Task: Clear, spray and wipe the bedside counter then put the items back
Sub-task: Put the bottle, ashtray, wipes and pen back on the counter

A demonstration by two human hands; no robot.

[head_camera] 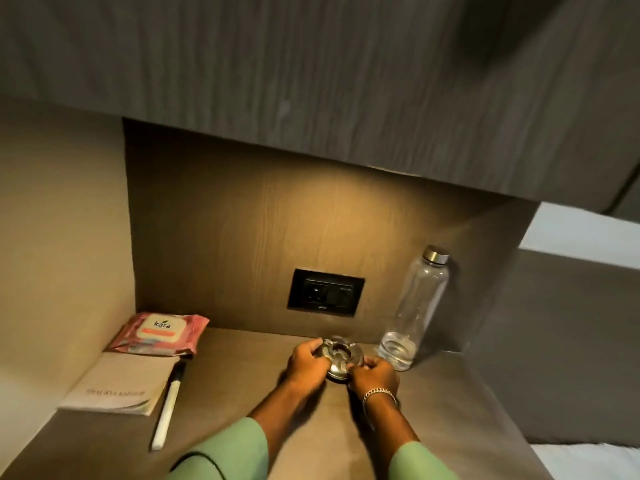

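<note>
Presently: glass ashtray [341, 356], probably heavy, slick, breakable; left hand [306, 362] and right hand [374, 374] pinch opposite rims; bottle [417, 306] just right of right hand.

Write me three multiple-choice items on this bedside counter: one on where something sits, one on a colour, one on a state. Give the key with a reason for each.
1. Where does the clear bottle stand?
A. At the back right of the counter, beside the glass ashtray
B. On the notepad
C. On the wipes pack

2. What colour is the wipes pack?
A. Blue
B. Pink
C. Black

3. What is the state of the bottle?
A. Full, lying down
B. Uncapped, upright
C. Capped, upright, only a little water at the bottom

Key:
1 A: it stands by the right wall, just right of the ashtray that the left hand and right hand grip.
2 B: the wrapper is pink with a pale label.
3 C: its metal cap is on and the water shows only near the base.
</note>
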